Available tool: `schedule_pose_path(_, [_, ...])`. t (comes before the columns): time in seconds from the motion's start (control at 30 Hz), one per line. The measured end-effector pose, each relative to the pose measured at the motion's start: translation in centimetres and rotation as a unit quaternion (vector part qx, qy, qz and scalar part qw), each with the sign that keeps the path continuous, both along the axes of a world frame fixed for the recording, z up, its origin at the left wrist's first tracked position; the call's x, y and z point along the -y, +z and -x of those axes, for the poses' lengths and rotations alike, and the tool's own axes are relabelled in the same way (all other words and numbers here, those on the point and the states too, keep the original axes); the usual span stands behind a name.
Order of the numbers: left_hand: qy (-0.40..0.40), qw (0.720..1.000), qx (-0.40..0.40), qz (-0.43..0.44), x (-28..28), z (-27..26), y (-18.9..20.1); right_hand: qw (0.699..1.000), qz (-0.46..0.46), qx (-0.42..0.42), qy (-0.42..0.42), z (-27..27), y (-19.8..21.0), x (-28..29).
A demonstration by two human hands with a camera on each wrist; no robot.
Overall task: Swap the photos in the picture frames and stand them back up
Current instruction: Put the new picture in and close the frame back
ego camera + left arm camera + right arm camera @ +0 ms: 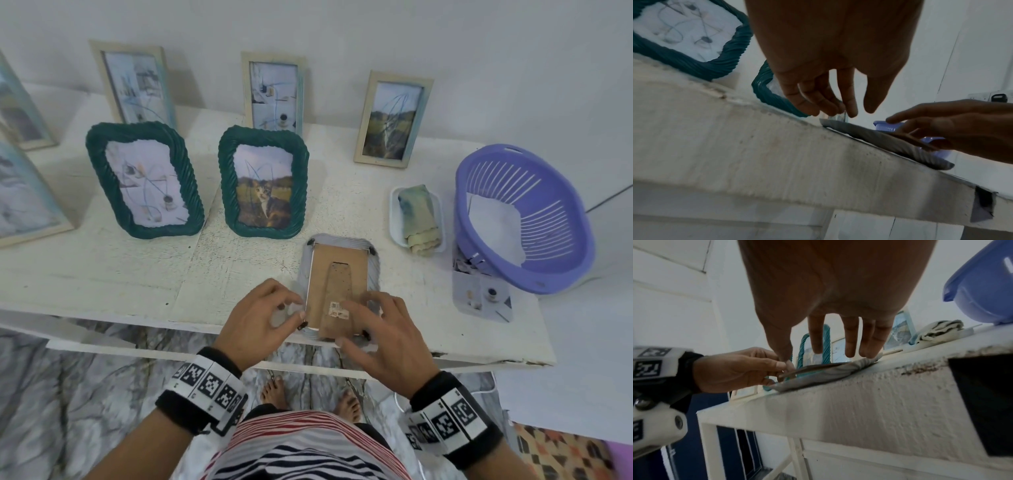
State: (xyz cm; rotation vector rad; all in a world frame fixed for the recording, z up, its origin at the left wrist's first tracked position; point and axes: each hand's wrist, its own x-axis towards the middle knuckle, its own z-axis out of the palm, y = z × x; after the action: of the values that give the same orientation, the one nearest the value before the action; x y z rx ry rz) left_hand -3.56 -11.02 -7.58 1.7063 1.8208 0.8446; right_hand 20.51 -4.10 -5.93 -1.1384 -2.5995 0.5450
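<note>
1. I count two green frames (145,180) (263,181) standing on the desk (102,274), and one grey frame (340,287) face down at its front edge.
2. My left hand (263,315) pinches the backing board (337,294) at its left edge, grip clamped.
3. My right hand (383,332) rests straight fingers on that board, grip apart.

grey frame (374,270): face down at the bench's near edge, brown backing board (337,274) with folded stand up, near end lifted | two green rope-edged frames (145,178) (263,181): upright behind it, left with pale sketch, right with cat photo | loose photo (481,296): flat, right of grey frame
</note>
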Motion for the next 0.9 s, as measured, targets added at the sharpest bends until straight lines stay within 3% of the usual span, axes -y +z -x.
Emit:
schedule_pose_path(0.13, [-0.027, 0.996, -0.078, -0.019, -2.5, -0.8, 1.1, 0.997, -0.008, -0.036, -0.074, 0.3, 0.6, -2.5])
schedule_pose_path(0.27, [-0.097, 0.977, -0.183, 0.06, -5.0, -2.1, 1.9, 0.992, 0.008, 0.038, -0.122, 0.7, -0.1, -5.6])
schedule_pose_path(0.47, [-0.095, 0.956, -0.255, 0.109, -6.9, -2.5, 2.0, 0.985, 0.074, 0.089, -0.127, 1.3, -0.6, -7.9])
schedule_pose_path(0.7, [-0.103, 0.955, -0.259, 0.099, -6.9, -2.3, 1.8, 0.955, 0.224, -0.057, -0.184, 1.3, 0.0, -8.9])
schedule_pose_path(0.9, [-0.1, 0.961, -0.241, 0.088, -6.8, -2.2, 1.6, 0.959, 0.22, -0.067, -0.163, 1.3, -0.3, -9.1])
